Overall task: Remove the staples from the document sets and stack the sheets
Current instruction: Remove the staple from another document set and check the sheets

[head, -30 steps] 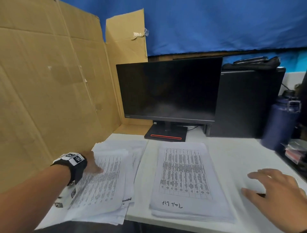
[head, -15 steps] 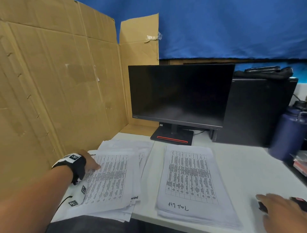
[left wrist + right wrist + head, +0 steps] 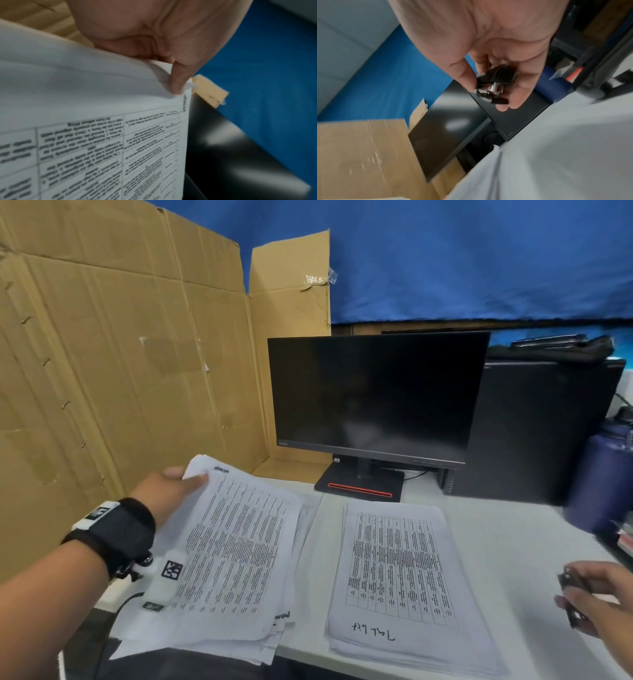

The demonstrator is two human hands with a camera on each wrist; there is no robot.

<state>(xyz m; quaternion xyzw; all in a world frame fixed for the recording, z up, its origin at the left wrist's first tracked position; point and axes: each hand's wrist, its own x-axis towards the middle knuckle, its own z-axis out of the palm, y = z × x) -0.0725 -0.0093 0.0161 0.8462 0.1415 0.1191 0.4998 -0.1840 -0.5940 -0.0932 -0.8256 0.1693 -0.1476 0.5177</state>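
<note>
My left hand [image 3: 171, 491] pinches the far corner of a printed document set [image 3: 236, 549] and holds it lifted and tilted over the messy left pile of papers [image 3: 267, 645]. In the left wrist view the thumb [image 3: 178, 82] presses on the set's corner [image 3: 102, 121]. A neat stack of sheets [image 3: 397, 573] with handwriting at its near edge lies in the middle of the white table [image 3: 513, 542]. At the right, above the table, my right hand [image 3: 596, 597] holds a black staple remover [image 3: 572, 594], gripped between thumb and fingers [image 3: 494, 83].
A dark monitor [image 3: 373, 395] stands behind the papers on its base [image 3: 359, 486]. A cardboard wall [image 3: 120, 371] closes the left side. A black computer case [image 3: 541, 426] and a dark blue bottle [image 3: 599, 484] stand at the back right.
My left hand has lifted the top document set off the left pile by its far corner. My right hand has picked the staple remover up from the table.
</note>
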